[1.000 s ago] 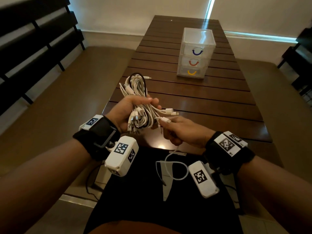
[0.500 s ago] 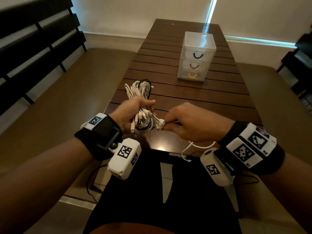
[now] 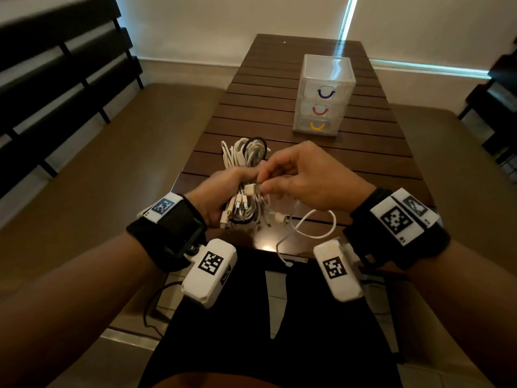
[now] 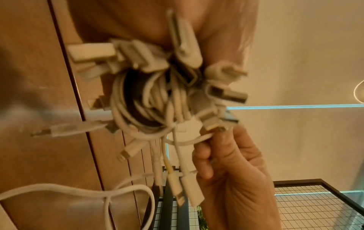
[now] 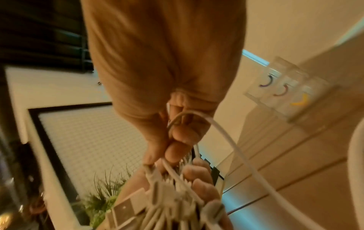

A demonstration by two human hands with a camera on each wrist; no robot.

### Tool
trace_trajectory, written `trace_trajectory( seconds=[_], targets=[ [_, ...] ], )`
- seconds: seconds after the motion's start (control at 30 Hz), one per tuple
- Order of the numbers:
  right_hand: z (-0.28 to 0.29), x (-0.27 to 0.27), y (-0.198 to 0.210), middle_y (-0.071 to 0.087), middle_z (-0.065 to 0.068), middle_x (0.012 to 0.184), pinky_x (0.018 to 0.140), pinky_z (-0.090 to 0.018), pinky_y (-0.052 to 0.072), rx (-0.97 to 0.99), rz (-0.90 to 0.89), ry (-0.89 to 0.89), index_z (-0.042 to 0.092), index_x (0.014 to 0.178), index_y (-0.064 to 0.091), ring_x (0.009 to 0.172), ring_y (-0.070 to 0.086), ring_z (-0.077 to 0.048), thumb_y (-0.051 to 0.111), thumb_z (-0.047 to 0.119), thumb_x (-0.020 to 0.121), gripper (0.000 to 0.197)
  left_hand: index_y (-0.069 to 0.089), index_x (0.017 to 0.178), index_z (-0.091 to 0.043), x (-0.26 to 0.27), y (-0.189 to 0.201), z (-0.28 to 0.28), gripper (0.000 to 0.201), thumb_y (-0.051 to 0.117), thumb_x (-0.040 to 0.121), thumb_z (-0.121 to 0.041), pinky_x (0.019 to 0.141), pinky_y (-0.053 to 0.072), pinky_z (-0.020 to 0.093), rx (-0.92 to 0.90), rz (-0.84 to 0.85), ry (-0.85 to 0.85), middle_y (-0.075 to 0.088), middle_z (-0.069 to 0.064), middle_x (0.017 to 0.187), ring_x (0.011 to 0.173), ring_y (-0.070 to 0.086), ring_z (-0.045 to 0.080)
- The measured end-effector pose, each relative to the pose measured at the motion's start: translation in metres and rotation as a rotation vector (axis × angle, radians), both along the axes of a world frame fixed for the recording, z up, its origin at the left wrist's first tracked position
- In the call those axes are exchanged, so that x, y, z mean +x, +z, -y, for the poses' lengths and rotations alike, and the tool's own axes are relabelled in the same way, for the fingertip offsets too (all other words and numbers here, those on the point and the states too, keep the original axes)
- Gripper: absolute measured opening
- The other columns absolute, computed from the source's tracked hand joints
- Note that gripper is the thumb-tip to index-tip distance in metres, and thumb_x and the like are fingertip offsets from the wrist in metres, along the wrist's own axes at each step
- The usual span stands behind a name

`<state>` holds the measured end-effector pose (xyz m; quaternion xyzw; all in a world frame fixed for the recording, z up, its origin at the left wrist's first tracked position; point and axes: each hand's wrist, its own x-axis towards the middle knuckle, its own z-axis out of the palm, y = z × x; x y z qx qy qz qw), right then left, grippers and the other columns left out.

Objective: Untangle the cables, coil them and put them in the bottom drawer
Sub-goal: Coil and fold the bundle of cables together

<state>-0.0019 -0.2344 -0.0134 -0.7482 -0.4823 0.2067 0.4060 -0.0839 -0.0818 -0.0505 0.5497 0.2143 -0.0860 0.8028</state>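
Note:
My left hand (image 3: 223, 191) grips a thick bundle of white cables (image 3: 243, 158) with one black cable in it, held above the near end of the wooden table (image 3: 363, 161). Many plug ends (image 4: 92, 52) stick out of the bundle toward my wrist. My right hand (image 3: 305, 175) pinches a white plug (image 3: 251, 189) at the bundle's side. One loose white cable (image 3: 313, 228) loops down from that hand past the table edge. The clear three-drawer unit (image 3: 324, 96) stands farther back, all drawers closed; the bottom one has a yellow handle (image 3: 317, 126).
Brown cushioned benches (image 3: 126, 163) run along both sides of the table. A dark slatted backrest (image 3: 56, 79) is at the left, dark furniture (image 3: 498, 107) at the right. My lap in black shorts (image 3: 279, 331) is below the table edge.
My right hand has risen from beside the bundle to its upper side and now pinches a plug there. The loose cable loop trails lower right. My head has tipped down slightly.

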Motion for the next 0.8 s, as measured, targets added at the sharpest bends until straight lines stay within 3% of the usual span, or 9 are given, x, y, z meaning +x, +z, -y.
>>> trace_trajectory(
  seconds=[0.1,0.23,0.33,0.4,0.47,0.57,0.67,0.73,0.8],
  targets=[
    [0.001,-0.004,0.001,0.070,-0.004,0.067,0.054,-0.020,0.052,0.045,-0.144,-0.071,0.005,0.086,0.069,0.056,0.065,-0.009,0.075,0.009,0.079,0.009,0.061,0.115,-0.002,0.001,-0.004,-0.002,0.029,0.048,0.098,-0.023,0.057,0.056,0.029,-0.066,0.012,-0.018,0.063,0.008,0.074,0.057,0.063,0.016],
    [-0.002,-0.009,0.007,0.072,-0.010,0.070,0.061,-0.029,0.059,-0.019,-0.074,-0.045,0.004,0.084,0.070,0.059,0.068,-0.015,0.079,0.014,0.075,0.016,0.059,0.114,0.000,0.006,-0.005,-0.002,0.027,0.057,0.092,-0.017,0.049,0.051,0.026,-0.008,-0.045,0.086,0.055,0.009,0.077,0.054,0.058,0.015],
    [0.003,-0.009,0.013,0.075,0.001,0.079,0.075,-0.032,0.060,-0.146,-0.003,0.039,0.017,0.085,0.074,0.073,0.072,-0.011,0.078,0.011,0.077,0.010,0.048,0.132,-0.002,0.010,-0.007,-0.010,0.057,0.066,0.087,-0.031,0.071,0.057,0.037,-0.135,-0.078,0.172,0.057,0.012,0.096,0.081,0.060,0.023],
    [0.007,-0.008,0.015,0.075,0.003,0.083,0.081,-0.035,0.059,-0.148,0.008,0.059,0.021,0.084,0.073,0.079,0.072,-0.010,0.075,0.005,0.079,0.017,0.054,0.113,-0.003,0.010,-0.007,-0.013,0.044,0.065,0.086,-0.036,0.078,0.054,0.042,-0.157,-0.107,0.173,0.056,0.010,0.089,0.078,0.059,0.024],
    [0.011,-0.008,0.019,0.075,0.004,0.084,0.082,-0.036,0.059,-0.148,0.038,0.068,0.022,0.086,0.072,0.081,0.071,-0.008,0.075,0.005,0.080,0.018,0.055,0.107,-0.005,0.010,-0.010,-0.015,0.037,0.063,0.088,-0.036,0.078,0.053,0.040,-0.151,-0.121,0.163,0.053,0.007,0.082,0.070,0.057,0.022],
    [0.010,-0.011,0.023,0.073,0.012,0.087,0.083,-0.032,0.058,-0.167,0.160,0.097,0.027,0.093,0.071,0.083,0.069,0.000,0.074,0.011,0.082,0.019,0.050,0.120,-0.003,0.010,-0.010,-0.013,0.037,0.060,0.090,-0.024,0.068,0.057,0.039,-0.129,-0.096,0.121,0.054,0.007,0.079,0.065,0.058,0.022],
    [0.001,-0.011,0.023,0.071,0.009,0.092,0.081,-0.035,0.058,-0.089,0.238,0.071,0.025,0.106,0.067,0.084,0.070,-0.004,0.070,0.003,0.082,0.032,0.058,0.113,0.002,0.010,-0.009,-0.014,0.030,0.058,0.085,-0.009,0.060,0.056,0.035,0.064,-0.056,0.025,0.062,0.010,0.072,0.060,0.062,0.021],
    [-0.005,-0.007,0.023,0.066,0.008,0.089,0.077,-0.036,0.059,-0.024,0.268,0.023,0.024,0.107,0.065,0.081,0.069,-0.010,0.069,0.000,0.082,0.035,0.061,0.101,-0.002,0.009,-0.007,-0.014,0.026,0.063,0.076,-0.012,0.062,0.054,0.034,0.107,-0.022,-0.048,0.064,0.009,0.071,0.062,0.062,0.020],
    [-0.010,-0.002,0.023,0.063,0.005,0.085,0.074,-0.032,0.058,0.046,0.273,-0.029,0.021,0.106,0.064,0.079,0.067,-0.012,0.068,-0.001,0.082,0.032,0.059,0.098,-0.005,0.010,-0.006,-0.014,0.020,0.061,0.084,-0.018,0.061,0.054,0.034,0.051,0.009,-0.099,0.064,0.009,0.073,0.062,0.063,0.020]
  ],
)
